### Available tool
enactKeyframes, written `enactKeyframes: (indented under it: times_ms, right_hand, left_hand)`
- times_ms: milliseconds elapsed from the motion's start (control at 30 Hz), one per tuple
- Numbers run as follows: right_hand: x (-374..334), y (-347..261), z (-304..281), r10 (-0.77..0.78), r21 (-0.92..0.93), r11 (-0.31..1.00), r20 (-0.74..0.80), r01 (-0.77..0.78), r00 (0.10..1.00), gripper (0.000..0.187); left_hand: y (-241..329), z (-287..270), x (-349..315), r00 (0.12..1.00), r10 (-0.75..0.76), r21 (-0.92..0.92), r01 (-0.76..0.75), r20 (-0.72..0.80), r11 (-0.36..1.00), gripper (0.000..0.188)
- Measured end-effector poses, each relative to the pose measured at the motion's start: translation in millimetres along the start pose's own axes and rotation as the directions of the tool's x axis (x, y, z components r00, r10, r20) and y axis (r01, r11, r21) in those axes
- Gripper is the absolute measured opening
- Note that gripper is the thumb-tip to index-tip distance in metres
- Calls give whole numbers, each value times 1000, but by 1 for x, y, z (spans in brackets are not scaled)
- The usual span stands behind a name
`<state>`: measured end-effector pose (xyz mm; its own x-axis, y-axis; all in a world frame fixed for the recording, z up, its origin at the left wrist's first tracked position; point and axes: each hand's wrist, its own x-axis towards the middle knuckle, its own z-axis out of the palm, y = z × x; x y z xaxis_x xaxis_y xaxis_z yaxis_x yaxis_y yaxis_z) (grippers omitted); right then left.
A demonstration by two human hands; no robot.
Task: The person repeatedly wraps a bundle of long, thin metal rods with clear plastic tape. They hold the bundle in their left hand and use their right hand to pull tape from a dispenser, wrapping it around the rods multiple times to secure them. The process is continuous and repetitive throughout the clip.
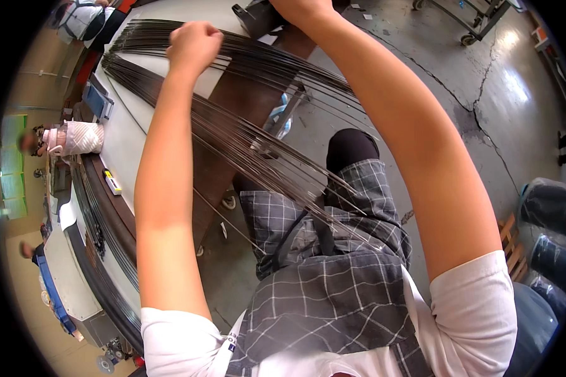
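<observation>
Head view: left hand (195,48) curled over strands (267,60), right hand (302,7) cropped, both holds unclear; sorting seems underway, separating likely next.

The dark strands (236,129) look glossy, the apron (327,295) matt cloth.

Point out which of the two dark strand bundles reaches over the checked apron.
The lower bundle, crossing beneath the left forearm; its ends reach over the apron, whereas the upper bundle runs toward the right forearm.
</observation>
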<state>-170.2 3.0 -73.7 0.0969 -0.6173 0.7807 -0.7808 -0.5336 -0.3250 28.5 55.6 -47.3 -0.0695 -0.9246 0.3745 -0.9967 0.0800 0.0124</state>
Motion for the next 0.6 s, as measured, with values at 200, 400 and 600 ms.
enactKeyframes:
  times_ms: [200, 400, 600]
  right_hand:
    - [-24, -51, -73, -67, 200, 980, 411, -19, 909, 18]
    - [-94, -71, -134, -127, 294, 914, 862, -278, 491, 21]
    - [-106, -68, -121, -46, 198, 899, 929, -390, 367, 23]
  left_hand:
    - [6, -74, -83, 993, -111, -780, 103, 43, 617, 25]
    - [30, -98, -173, 980, -74, -982, 186, 183, 34, 13]
    - [52, -80, -222, 951, -186, -968, 246, 249, -36, 8]
